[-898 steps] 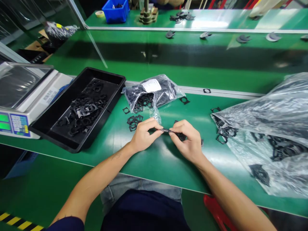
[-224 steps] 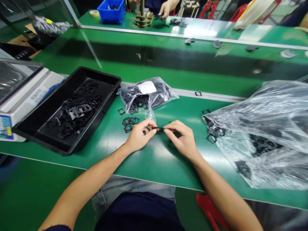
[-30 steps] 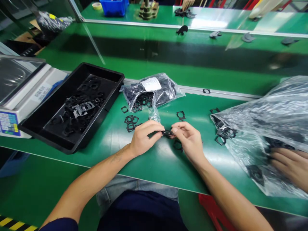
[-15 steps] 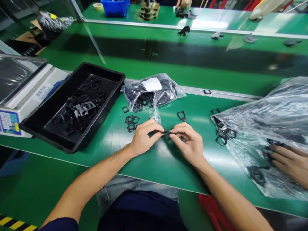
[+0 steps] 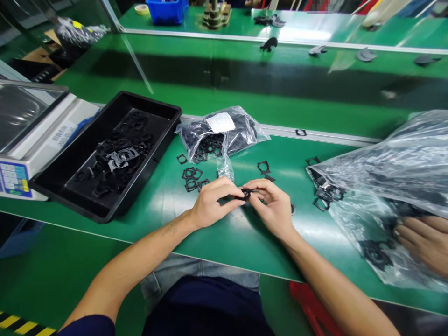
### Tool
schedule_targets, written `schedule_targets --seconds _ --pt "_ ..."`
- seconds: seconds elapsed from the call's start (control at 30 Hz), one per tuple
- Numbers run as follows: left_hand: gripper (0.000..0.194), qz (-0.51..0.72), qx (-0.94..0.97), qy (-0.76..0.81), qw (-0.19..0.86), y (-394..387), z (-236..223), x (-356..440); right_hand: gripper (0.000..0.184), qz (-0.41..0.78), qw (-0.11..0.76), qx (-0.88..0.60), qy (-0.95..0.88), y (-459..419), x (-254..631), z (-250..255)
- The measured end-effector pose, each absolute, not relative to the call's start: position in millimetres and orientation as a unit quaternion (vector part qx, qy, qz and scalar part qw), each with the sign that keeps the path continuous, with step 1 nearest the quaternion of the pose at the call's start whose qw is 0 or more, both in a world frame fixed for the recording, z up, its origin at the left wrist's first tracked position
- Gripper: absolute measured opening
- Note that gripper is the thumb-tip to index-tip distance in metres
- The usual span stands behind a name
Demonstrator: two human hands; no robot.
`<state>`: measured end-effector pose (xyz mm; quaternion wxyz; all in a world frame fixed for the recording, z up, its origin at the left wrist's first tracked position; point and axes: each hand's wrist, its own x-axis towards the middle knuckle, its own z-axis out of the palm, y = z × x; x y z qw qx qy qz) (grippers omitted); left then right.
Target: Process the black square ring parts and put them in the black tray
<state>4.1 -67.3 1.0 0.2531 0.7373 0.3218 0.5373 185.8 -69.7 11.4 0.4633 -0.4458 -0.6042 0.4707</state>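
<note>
You're pinching a small black part (image 5: 246, 193) between both hands, the left hand (image 5: 212, 200) gripping its left edge with thumb and fingers, the right hand (image 5: 275, 205) nipping the right edge the same way. The part is sitting just above the near half of the green bench (image 5: 224, 247), roughly midway across, and your fingertips are covering too much of it to tell its exact face. For a good hold here, keeping the pressure light and even on both edges looks wise, since the piece seems thin; tilting it into the light would likely help you read its rim. Just left of your hands, a cluster of loose black frames (image 5: 191, 173) is lying flat, and one lone frame (image 5: 263, 167) is resting beyond your right hand. Farther out, a labelled clear bag (image 5: 241, 135) is slumping open, spilling more frames. Over left, a black tray (image 5: 147, 170) is holding a heap of dark parts beside a scale (image 5: 42, 135). On the right, another person's hand (image 5: 423, 238) is reaching into a big plastic bag (image 5: 413, 163). Across the far bench, a blue bin (image 5: 166, 11) and a metal fixture (image 5: 216, 16) are standing, while a red stool (image 5: 311, 303) is showing below the near edge.
</note>
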Motion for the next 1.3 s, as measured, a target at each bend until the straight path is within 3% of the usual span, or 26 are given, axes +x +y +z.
schedule_targets --seconds 0.3,0.9,1.3 --pt "0.007 0.542 0.740 0.322 0.235 -68.7 -2.0 5.7 0.009 0.455 0.457 -0.447 -0.621 -69.5 184.4 11.3" --pt "0.003 0.535 0.751 0.307 0.236 -71.5 2.4 6.4 0.021 0.448 0.476 -0.444 -0.613 -72.1 184.6 11.6" --pt "0.006 0.534 0.731 0.336 0.261 -70.8 3.9 4.6 0.011 0.376 0.468 -0.472 -0.646 -73.3 185.8 11.1"
